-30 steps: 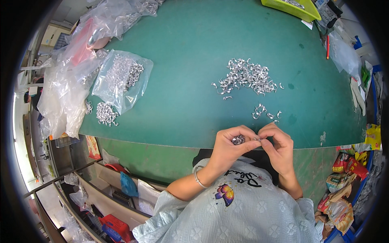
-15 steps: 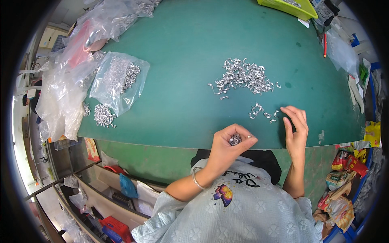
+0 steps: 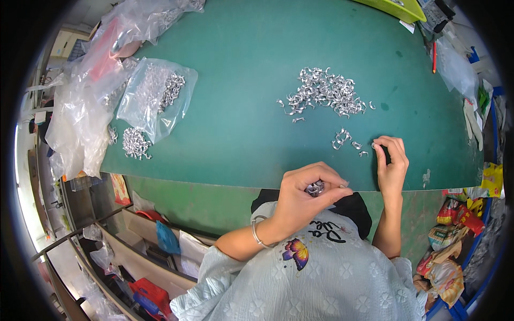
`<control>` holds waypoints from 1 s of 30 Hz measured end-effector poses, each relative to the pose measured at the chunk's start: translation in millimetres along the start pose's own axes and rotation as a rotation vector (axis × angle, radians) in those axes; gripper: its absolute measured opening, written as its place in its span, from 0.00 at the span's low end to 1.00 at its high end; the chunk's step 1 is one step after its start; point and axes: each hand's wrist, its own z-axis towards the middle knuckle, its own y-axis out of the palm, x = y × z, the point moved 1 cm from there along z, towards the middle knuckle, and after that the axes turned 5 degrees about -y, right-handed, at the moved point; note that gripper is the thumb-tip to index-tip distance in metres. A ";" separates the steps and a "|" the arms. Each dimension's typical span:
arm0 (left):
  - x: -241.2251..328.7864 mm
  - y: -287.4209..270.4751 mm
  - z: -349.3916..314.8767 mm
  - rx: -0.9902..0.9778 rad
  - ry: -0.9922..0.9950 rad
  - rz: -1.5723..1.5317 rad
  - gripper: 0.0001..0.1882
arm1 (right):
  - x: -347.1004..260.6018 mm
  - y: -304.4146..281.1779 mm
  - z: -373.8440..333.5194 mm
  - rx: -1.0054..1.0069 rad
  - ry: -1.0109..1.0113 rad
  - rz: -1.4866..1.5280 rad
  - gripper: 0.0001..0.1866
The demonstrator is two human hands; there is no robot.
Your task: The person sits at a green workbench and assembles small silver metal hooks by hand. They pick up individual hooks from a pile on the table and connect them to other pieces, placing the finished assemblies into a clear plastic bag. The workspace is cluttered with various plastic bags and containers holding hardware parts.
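Observation:
My left hand, with a bangle on its wrist, curls at the table's near edge around a clump of small curved silver metal pieces. Its thumb and forefinger come together on what looks like one more piece. To its right, my right hand pinches a single curved metal piece just above the green tabletop. Several loose pieces lie between the hands and a larger heap of the same pieces farther back.
On the left are a small heap of pieces, a clear plastic bag partly filled with them, and more crumpled plastic bags. A yellow-green basket stands at the far right. Below left is an open drawer-like compartment.
My right thumb and fingers have closed on one of the loose metal pieces. My left hand has shifted slightly right and nearer, still holding its clump. The whole view has tilted a little.

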 end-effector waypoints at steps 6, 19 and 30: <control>6.3 -0.3 -1.6 0.000 0.071 0.017 0.07 | -13.4 -5.9 -8.8 0.022 0.313 0.472 0.02; 16.5 4.1 -5.3 -0.001 0.207 0.035 0.09 | -79.9 -22.2 -13.4 -0.070 0.341 1.279 0.06; 16.6 -2.8 -9.7 -0.013 0.257 -0.062 0.09 | -97.3 -22.9 -13.4 -0.099 0.344 1.281 0.12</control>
